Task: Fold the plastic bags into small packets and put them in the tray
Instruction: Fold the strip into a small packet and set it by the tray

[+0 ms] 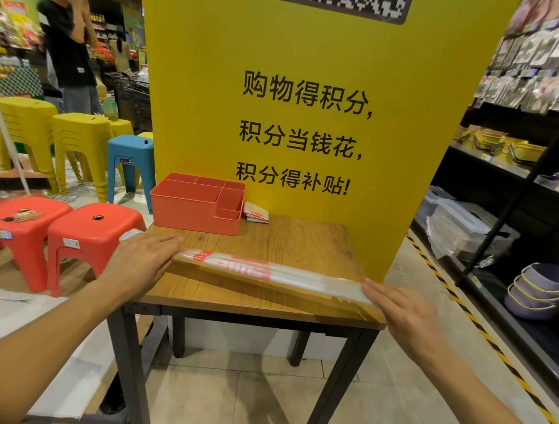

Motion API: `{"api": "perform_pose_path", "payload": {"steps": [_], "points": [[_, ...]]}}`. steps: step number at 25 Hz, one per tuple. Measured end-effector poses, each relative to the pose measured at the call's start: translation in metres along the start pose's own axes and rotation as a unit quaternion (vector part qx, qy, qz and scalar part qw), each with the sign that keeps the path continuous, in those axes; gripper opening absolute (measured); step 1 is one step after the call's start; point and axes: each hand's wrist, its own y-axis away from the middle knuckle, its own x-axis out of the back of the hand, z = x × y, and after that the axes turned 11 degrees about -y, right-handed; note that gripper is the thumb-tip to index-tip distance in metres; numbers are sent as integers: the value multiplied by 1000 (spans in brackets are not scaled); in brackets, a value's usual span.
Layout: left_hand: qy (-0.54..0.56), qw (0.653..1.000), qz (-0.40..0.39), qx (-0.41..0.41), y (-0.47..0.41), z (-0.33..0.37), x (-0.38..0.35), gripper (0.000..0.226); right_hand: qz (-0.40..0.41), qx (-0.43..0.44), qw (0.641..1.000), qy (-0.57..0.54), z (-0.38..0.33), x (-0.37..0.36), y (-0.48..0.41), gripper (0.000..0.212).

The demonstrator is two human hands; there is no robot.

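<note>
- The plastic bag (267, 272) lies across the front half of the counter (302, 240) as a long narrow strip. Its long axis runs left to right on a slight slant, with the right end nearer to us.
- Our left hand (142, 255) rests on the strip's left end. Its fingers (167, 242) are straight and close together, flat on the plastic and curled round nothing.
- Our right hand (403, 310) lies on the right end, near the counter's front right corner. Its fingers (378, 291) are likewise straight and flat, pressing rather than gripping.
- The strip thus lies between our two hands, one at each end, and neither is nearer the middle, where the red print shows.
- We judge the next move to be a fold along the length, one end brought over toward the other. Either hand could lead while the other pins its end.
- The tray (188, 215) stands at the back left of the counter against the yellow board (315, 65), apart from the strip. Our left hand has the shorter way to it.
- A folded packet (256, 213) lies just beside the tray's right wall, outside it.
</note>
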Motion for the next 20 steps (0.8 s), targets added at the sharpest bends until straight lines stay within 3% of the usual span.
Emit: {"api": "perform_pose_path", "payload": {"steps": [5, 10, 12, 14, 17, 20], "points": [[-64, 995, -67, -24, -13, 9, -23, 42, -35, 74, 996, 29, -8, -7, 22, 38], [48, 962, -267, 17, -33, 5, -11, 55, -69, 95, 993, -6, -22, -22, 19, 22], [80, 964, -249, 36, -42, 33, 7, 44, -77, 87, 993, -19, -25, -21, 5, 20], [213, 957, -193, 30, -46, 87, 28, 27, -93, 72, 993, -33, -26, -21, -10, 27], [416, 885, -209, 13, -53, 162, 44, 16, -121, 62, 989, -50, -29, -21, -29, 29], [455, 861, -228, 24, -59, 193, 35, 16, -141, 15, 987, -80, -35, -17, -36, 22]]}}
